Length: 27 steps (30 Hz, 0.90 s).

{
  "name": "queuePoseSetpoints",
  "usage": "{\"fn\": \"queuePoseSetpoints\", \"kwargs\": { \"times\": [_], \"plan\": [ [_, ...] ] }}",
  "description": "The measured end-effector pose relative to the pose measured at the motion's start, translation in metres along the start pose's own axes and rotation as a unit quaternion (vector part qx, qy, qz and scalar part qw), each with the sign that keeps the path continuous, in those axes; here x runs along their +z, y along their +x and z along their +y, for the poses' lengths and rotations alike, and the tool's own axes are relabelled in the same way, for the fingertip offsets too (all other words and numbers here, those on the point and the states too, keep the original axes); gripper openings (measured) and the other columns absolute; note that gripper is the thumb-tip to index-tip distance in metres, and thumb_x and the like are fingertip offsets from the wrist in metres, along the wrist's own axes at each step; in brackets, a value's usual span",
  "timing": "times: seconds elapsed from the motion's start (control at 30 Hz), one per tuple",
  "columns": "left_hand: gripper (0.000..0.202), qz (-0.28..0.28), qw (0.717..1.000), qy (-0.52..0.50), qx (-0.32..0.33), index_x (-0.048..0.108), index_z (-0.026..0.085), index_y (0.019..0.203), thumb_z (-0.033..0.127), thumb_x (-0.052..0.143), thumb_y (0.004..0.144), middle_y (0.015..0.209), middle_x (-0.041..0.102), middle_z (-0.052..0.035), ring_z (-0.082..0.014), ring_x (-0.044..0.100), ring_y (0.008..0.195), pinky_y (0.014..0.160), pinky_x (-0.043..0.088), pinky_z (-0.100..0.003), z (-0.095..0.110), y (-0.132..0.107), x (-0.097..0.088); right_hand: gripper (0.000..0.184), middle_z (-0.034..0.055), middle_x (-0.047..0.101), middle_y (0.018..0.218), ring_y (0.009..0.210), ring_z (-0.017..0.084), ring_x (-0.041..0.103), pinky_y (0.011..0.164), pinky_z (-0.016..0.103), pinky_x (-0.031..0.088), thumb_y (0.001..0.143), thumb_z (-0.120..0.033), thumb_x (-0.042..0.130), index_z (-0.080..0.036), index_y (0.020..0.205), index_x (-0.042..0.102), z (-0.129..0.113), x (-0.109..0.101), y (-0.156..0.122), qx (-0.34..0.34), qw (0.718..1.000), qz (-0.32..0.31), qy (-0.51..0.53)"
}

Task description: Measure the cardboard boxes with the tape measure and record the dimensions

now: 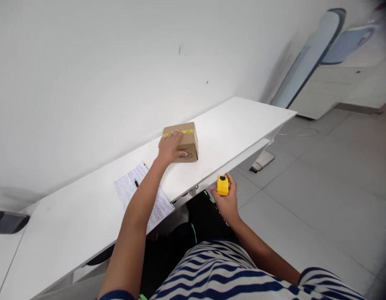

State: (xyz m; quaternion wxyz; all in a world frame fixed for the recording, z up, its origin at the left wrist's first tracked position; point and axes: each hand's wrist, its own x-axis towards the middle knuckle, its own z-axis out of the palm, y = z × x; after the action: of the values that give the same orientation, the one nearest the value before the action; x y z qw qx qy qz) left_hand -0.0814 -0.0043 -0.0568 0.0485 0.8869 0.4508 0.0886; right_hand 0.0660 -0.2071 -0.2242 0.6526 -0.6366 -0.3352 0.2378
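A small brown cardboard box (pixel 189 139) with a strip of yellow tape stands on the white table (pixel 236 121) near the wall. My left hand (pixel 169 147) reaches across the table and rests on the box's near left side, fingers wrapped over its top edge. My right hand (pixel 226 200) is below the table's front edge, closed round a small yellow tape measure (pixel 222 185) with a black button on top.
A printed sheet of paper (pixel 127 187) with a black pen (pixel 136 182) lies on the table under my left forearm. A dark object (pixel 8 221) sits at the far left. Grey tiled floor (pixel 320 187) lies to the right, with a white and blue machine (pixel 330 75) beyond.
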Motion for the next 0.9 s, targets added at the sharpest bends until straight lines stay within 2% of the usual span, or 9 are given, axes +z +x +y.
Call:
{"fn": "queuePoseSetpoints", "kwargs": {
  "times": [0.13, 0.27, 0.43, 0.53, 0.6, 0.67, 0.77, 0.83, 0.9],
  "plan": [
    [0.098, 0.132, 0.982, -0.080, -0.112, 0.029, 0.028, 0.160, 0.055, 0.077, 0.080, 0.166, 0.037, -0.0091, -0.0326, 0.037, 0.152, 0.120, 0.035, -0.041, -0.036, -0.034, -0.002, 0.085, 0.0150, 0.050, 0.143, 0.124, 0.029, 0.055, 0.107, 0.051, 0.047, 0.071, -0.046, 0.078, -0.022, 0.145, 0.046, 0.005, -0.002, -0.004, 0.011, 1.000, 0.002, 0.004],
    [0.083, 0.179, 0.920, -0.249, -0.244, 0.034, 0.028, 0.156, 0.057, 0.069, 0.086, 0.150, 0.058, -0.0095, -0.0264, 0.059, 0.132, 0.104, 0.050, -0.035, -0.054, -0.085, 0.021, 0.086, 0.0148, 0.053, 0.138, 0.116, 0.028, 0.060, 0.097, 0.046, 0.054, 0.072, -0.045, 0.079, -0.023, 0.147, 0.043, 0.006, 0.008, -0.008, 0.024, 0.998, -0.040, 0.031],
    [0.089, 0.181, 0.873, -0.390, -0.231, 0.030, 0.025, 0.155, 0.058, 0.072, 0.084, 0.156, 0.049, -0.0160, -0.0296, 0.051, 0.141, 0.108, 0.049, -0.042, -0.045, -0.123, 0.054, 0.084, 0.0172, 0.046, 0.147, 0.102, 0.022, 0.067, 0.090, 0.041, 0.058, 0.073, -0.042, 0.080, -0.025, 0.144, 0.039, -0.014, 0.035, -0.002, -0.021, 0.992, -0.088, 0.092],
    [0.090, 0.307, 0.871, -0.311, -0.225, 0.036, 0.024, 0.152, 0.062, 0.074, 0.080, 0.162, 0.037, -0.0181, -0.0341, 0.036, 0.151, 0.118, 0.038, -0.050, -0.025, -0.134, 0.048, 0.073, 0.0167, 0.035, 0.159, 0.103, 0.020, 0.069, 0.091, 0.042, 0.059, 0.076, -0.041, 0.080, -0.030, 0.135, 0.039, -0.041, 0.052, 0.013, -0.100, 0.970, -0.150, 0.160],
    [0.070, 0.376, 0.870, -0.263, -0.179, 0.049, 0.023, 0.140, 0.065, 0.065, 0.086, 0.150, 0.051, -0.0171, -0.0323, 0.046, 0.142, 0.116, 0.038, -0.050, -0.009, -0.141, 0.032, 0.066, 0.0157, 0.033, 0.162, 0.112, 0.023, 0.068, 0.092, 0.045, 0.059, 0.079, -0.041, 0.080, -0.032, 0.131, 0.040, -0.065, 0.062, 0.025, -0.174, 0.940, -0.218, 0.196],
    [0.055, 0.362, 0.871, -0.306, -0.128, 0.059, 0.022, 0.125, 0.066, 0.050, 0.095, 0.124, 0.067, -0.0131, -0.0267, 0.063, 0.117, 0.104, 0.048, -0.046, 0.006, -0.148, 0.013, 0.062, 0.0146, 0.035, 0.162, 0.132, 0.028, 0.059, 0.097, 0.048, 0.058, 0.081, -0.041, 0.079, -0.033, 0.130, 0.043, -0.090, 0.070, 0.037, -0.255, 0.897, -0.295, 0.210],
    [0.059, 0.254, 0.854, -0.446, -0.087, 0.063, 0.020, 0.106, 0.072, 0.037, 0.097, 0.090, 0.069, -0.0067, -0.0193, 0.066, 0.083, 0.081, 0.053, -0.035, 0.017, -0.158, -0.012, 0.056, 0.0121, 0.042, 0.158, 0.148, 0.031, 0.043, 0.112, 0.054, 0.048, 0.081, -0.041, 0.080, -0.033, 0.130, 0.053, -0.126, 0.079, 0.051, -0.362, 0.819, -0.398, 0.199],
    [0.059, 0.206, 0.845, -0.488, -0.078, 0.061, 0.019, 0.091, 0.074, 0.040, 0.095, 0.077, 0.064, -0.0032, -0.0164, 0.062, 0.073, 0.073, 0.051, -0.031, 0.017, -0.164, -0.024, 0.055, 0.0110, 0.051, 0.151, 0.145, 0.031, 0.047, 0.115, 0.055, 0.043, 0.081, -0.040, 0.081, -0.034, 0.130, 0.059, -0.141, 0.083, 0.058, -0.398, 0.774, -0.452, 0.196],
    [0.056, 0.165, 0.849, -0.495, -0.079, 0.057, 0.019, 0.080, 0.073, 0.048, 0.092, 0.069, 0.059, -0.0006, -0.0140, 0.057, 0.067, 0.068, 0.047, -0.028, 0.012, -0.168, -0.029, 0.054, 0.0102, 0.060, 0.138, 0.134, 0.030, 0.057, 0.111, 0.053, 0.048, 0.079, -0.042, 0.083, -0.033, 0.128, 0.064, -0.146, 0.086, 0.065, -0.388, 0.755, -0.491, 0.196]
  ]
}}
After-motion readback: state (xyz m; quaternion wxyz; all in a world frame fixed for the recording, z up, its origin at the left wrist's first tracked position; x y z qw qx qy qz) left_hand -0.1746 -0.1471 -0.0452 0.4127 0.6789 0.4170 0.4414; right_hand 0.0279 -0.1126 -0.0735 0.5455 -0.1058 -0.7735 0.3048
